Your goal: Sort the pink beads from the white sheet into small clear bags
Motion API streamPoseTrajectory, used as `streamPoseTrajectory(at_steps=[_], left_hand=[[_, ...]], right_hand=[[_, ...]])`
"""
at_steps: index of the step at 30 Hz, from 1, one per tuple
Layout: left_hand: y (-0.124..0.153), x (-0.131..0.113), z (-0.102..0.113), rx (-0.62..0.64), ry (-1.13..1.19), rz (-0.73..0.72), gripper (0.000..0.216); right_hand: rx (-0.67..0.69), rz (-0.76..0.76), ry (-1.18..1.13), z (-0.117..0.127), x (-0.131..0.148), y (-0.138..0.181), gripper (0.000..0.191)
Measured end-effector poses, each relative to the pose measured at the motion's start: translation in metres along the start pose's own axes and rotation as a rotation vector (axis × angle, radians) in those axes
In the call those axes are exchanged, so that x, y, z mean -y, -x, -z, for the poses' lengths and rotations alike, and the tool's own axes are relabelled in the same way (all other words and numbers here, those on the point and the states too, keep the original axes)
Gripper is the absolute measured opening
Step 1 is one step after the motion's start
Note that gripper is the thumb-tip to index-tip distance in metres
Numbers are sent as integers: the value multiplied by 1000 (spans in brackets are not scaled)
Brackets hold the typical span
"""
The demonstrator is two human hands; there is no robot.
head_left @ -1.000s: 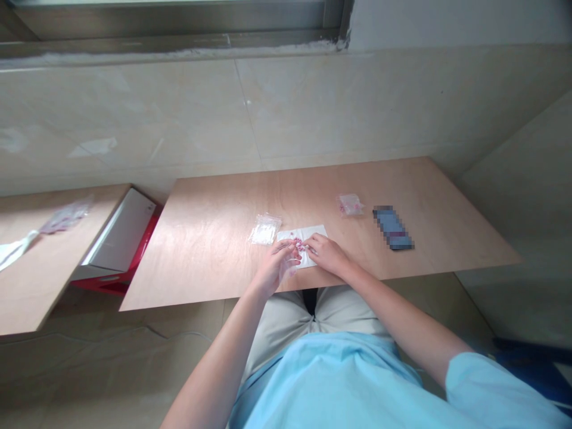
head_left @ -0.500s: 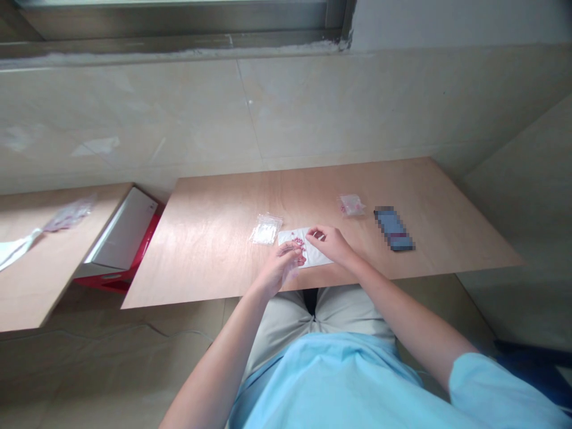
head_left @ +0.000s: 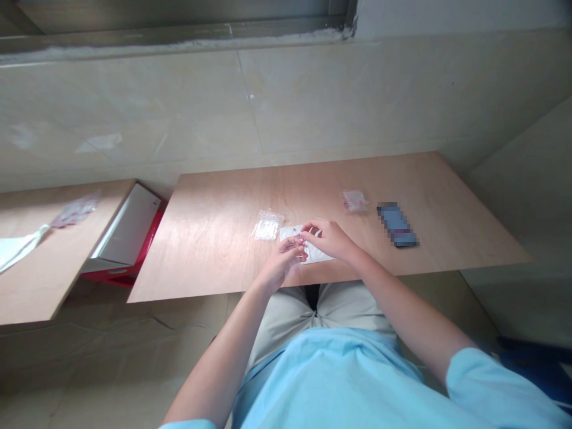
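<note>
Left hand: the left hand (head_left: 281,265) was held just over the near edge of the paper, with thumb and fingers pressed together around a tiny pink piece (head_left: 301,238). Looked like a proper pinch, though the piece was too small to be sure what it was.

Right hand: the right hand (head_left: 328,238) was curled over the paper, with its fingertips (head_left: 308,229) brought in just beside the pink piece. Whether anything was actually gripped by it couldn't be told from this view.

Pink piece: it was held up between both hands, right above the sheet of white paper (head_left: 318,255), which was lying flat on the plywood board (head_left: 214,250).

Nearby bags: a clear plastic bag of white stuff (head_left: 268,225) was lying just left of the paper, and a small clear bag with pink bits (head_left: 355,201) was placed further off to the right.

Phone: a blue phone (head_left: 397,224), pixelated out, was lying past that small bag.

Off to the left: a white box (head_left: 125,223) with something red (head_left: 120,277) under it was wedged by a second wooden board (head_left: 53,280), and a plastic bag (head_left: 75,210) was lying on that board.

Clothes: a light-blue T-shirt (head_left: 330,381) and khaki trousers (head_left: 286,310) were worn.
</note>
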State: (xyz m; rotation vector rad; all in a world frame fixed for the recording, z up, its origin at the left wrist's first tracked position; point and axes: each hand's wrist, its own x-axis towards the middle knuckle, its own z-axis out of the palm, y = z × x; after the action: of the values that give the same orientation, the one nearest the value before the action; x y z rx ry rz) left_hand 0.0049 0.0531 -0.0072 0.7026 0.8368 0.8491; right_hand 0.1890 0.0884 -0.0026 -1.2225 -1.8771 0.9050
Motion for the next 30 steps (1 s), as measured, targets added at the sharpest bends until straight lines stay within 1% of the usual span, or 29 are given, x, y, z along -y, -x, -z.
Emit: streamPoseTrajectory(at_steps=[5, 10, 18, 25, 27, 30], left_hand=[[2, -3, 2, -32, 27, 39, 29], [3, -6, 2, -39, 53, 32, 29], [2, -4, 6, -43, 62, 38, 31], [1, -2, 5, -38, 24, 58, 29], [1, -2, 4, -43, -1, 41, 29], [0, 0, 5, -45, -63, 14, 29]], right_hand=[[96, -7, 254, -10, -34, 8, 10], [99, 4, 325, -21, -51, 13, 11], [94, 39, 372, -25, -54, 20, 13], [-28, -18, 412, -40, -55, 25, 7], [-47, -38, 372, -40, -56, 23, 5], [-101, -96, 168, -33, -51, 17, 8]])
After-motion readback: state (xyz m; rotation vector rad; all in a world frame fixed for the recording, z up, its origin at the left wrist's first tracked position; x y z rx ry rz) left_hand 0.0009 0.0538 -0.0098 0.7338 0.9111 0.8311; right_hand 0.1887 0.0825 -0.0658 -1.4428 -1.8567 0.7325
